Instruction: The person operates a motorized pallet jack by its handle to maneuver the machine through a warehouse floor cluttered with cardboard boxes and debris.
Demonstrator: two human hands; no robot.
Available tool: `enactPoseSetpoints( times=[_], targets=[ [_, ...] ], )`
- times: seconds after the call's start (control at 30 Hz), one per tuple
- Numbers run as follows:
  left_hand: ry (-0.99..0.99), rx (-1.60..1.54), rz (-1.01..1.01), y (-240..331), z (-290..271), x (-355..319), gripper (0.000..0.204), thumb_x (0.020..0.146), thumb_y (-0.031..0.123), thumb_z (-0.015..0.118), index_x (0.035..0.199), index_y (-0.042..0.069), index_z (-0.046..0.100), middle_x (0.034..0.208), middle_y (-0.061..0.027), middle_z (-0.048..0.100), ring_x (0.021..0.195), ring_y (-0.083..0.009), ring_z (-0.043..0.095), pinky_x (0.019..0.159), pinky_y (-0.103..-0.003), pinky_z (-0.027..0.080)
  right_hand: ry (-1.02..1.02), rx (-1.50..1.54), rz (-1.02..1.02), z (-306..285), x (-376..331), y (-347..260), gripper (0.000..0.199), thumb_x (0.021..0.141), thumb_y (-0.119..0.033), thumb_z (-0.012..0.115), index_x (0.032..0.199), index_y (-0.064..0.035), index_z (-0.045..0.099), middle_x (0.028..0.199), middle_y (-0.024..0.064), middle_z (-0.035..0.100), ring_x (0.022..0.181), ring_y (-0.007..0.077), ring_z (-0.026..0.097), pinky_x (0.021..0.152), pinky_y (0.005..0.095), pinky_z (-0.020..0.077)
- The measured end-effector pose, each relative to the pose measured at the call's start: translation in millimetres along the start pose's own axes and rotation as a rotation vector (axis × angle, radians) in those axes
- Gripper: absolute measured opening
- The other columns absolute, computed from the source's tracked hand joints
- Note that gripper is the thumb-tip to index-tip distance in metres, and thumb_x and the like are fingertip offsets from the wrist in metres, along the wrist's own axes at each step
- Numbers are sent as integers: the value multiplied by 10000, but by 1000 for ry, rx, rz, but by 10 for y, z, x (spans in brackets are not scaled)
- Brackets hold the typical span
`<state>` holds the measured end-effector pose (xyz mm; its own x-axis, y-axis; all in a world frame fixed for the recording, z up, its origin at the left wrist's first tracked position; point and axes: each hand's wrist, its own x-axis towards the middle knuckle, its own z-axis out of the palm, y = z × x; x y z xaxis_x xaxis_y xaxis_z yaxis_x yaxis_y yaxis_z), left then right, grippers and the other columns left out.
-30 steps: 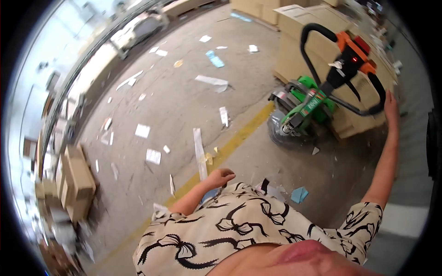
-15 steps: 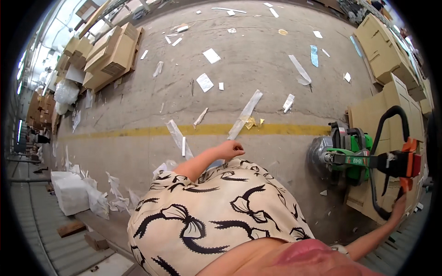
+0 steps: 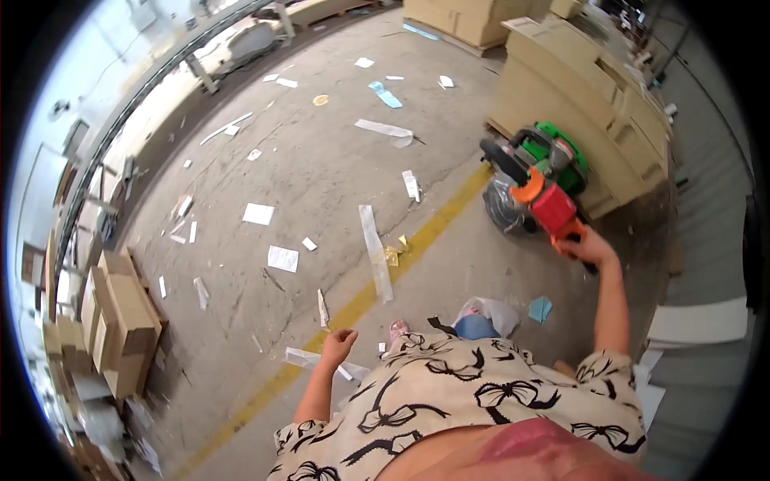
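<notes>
On the right, my right hand (image 3: pixel 589 247) is closed round an orange grip on the control handle (image 3: pixel 553 210) of a green electric pallet truck (image 3: pixel 553 156). The handle has a red head and points toward me. Clear plastic film (image 3: pixel 504 207) bunches at the truck's near side. My left hand (image 3: pixel 340 345) hangs in front of my body with its fingers loosely curled and nothing visible in them. Below it on the floor lies a translucent strip (image 3: pixel 305 357). The truck's forks are hidden.
Large stacked cartons (image 3: pixel 581 104) stand directly behind the truck. More cartons (image 3: pixel 120 321) are stacked at the left. A yellow floor line (image 3: pixel 353 307) runs diagonally past me, with paper and plastic scraps around it. A ribbed grey wall (image 3: pixel 714 240) closes the right side.
My view has swung to the right, so the truck appears nearer the middle. Its handle now points more toward me, my right hand still on it. My left hand stays low and curled.
</notes>
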<state>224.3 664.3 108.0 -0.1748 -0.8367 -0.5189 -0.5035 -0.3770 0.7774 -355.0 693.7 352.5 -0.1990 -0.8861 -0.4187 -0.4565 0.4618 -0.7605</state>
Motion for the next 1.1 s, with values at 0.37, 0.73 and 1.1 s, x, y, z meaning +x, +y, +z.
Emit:
enactPoseSetpoints(
  times=[0.37, 0.73, 1.1],
  targets=[
    [275, 115, 10, -496, 90, -565, 330, 794, 316, 612, 918, 13, 651, 833, -153, 661, 769, -244, 640, 704, -335, 495, 175, -316, -309, -482, 330, 150, 297, 773, -278, 697, 942, -43, 631, 841, 16, 645, 780, 108, 573, 721, 266, 445],
    [259, 157, -210, -1029, -260, -2169, 329, 771, 341, 627, 913, 45, 651, 859, -150, 651, 779, -282, 619, 712, -370, 486, 181, -322, -38, -153, 500, 197, 465, 772, -382, 678, 1087, -59, 563, 599, 12, 541, 485, 110, 484, 449, 266, 382],
    [115, 177, -41, -1010, -1093, -1869, 342, 807, 336, 594, 966, 36, 638, 929, -146, 650, 852, -263, 619, 754, -348, 482, 211, -308, -83, 1133, 108, 242, 493, 681, -429, 747, 942, -40, 590, 637, 2, 516, 444, 103, 446, 401, 259, 337]
  ],
)
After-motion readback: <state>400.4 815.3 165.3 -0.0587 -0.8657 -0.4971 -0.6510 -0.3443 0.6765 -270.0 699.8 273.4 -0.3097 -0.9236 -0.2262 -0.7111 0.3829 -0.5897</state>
